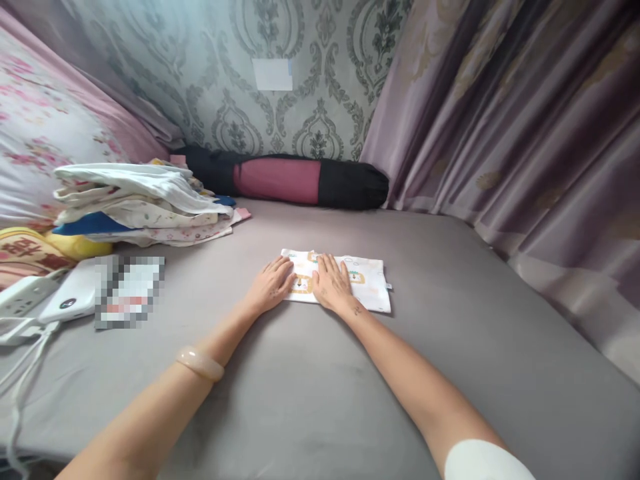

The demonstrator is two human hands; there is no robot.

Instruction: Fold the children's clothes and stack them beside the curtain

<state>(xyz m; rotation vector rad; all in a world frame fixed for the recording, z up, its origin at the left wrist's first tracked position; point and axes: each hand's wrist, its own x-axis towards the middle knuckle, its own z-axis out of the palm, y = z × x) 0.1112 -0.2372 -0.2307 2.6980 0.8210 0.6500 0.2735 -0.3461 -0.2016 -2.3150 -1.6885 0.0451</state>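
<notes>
A folded white cloth (pixel 373 293) with printed yellow and green animal faces lies flat on the grey bed sheet (pixel 300 387). It may be a small garment, and a little white tag sticks out at its right edge. My left hand (pixel 274 283) rests on the cloth's left end, fingers stretched out and pointing away from me. Flat on the middle of the cloth is my right hand (pixel 333 283), its fingers extended. Both hands press from above and grip nothing. The part of the cloth under the palms is hidden.
At the left is a pile of folded clothes (pixel 145 200). Nearer stand a white power strip (pixel 30 297) with cables, a white power bank (pixel 75 293) and a blurred-out flat item (pixel 131 293). A black and maroon roll bag (pixel 277 180) lies along the wall; curtains (pixel 500 120) hang right.
</notes>
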